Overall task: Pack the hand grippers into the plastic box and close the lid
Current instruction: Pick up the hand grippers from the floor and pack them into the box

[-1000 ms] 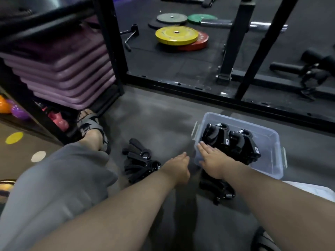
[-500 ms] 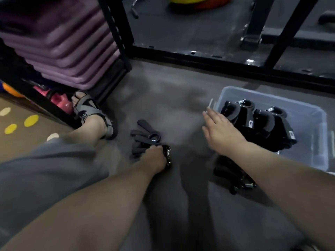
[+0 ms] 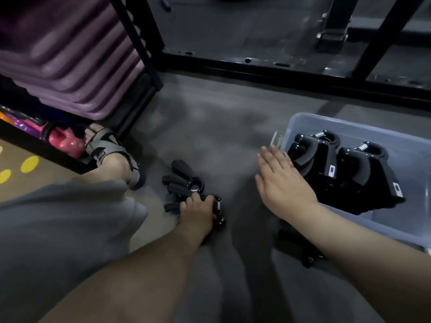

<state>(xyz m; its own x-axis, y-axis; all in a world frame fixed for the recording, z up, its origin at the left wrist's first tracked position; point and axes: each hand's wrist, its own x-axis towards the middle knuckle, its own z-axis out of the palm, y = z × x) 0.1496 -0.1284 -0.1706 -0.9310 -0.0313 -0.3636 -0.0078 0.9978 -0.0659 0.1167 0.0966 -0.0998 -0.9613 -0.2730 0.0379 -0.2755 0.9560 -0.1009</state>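
While the left hand [image 3: 198, 212] curls its grip round a hand gripper [image 3: 218, 206] in the floor pile [image 3: 183, 181], the right hand [image 3: 282, 180] hovers flat and empty by the half-filled plastic box [image 3: 349, 123]. Interlocked handles could drag neighbours up and scatter them.

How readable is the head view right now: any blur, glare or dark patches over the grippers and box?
Head view: dim; the floor grippers under the left hand merge with the dark floor; purple steps top left are blurred; glints on springs of the boxed grippers in the plastic box; right hand reads clearly.
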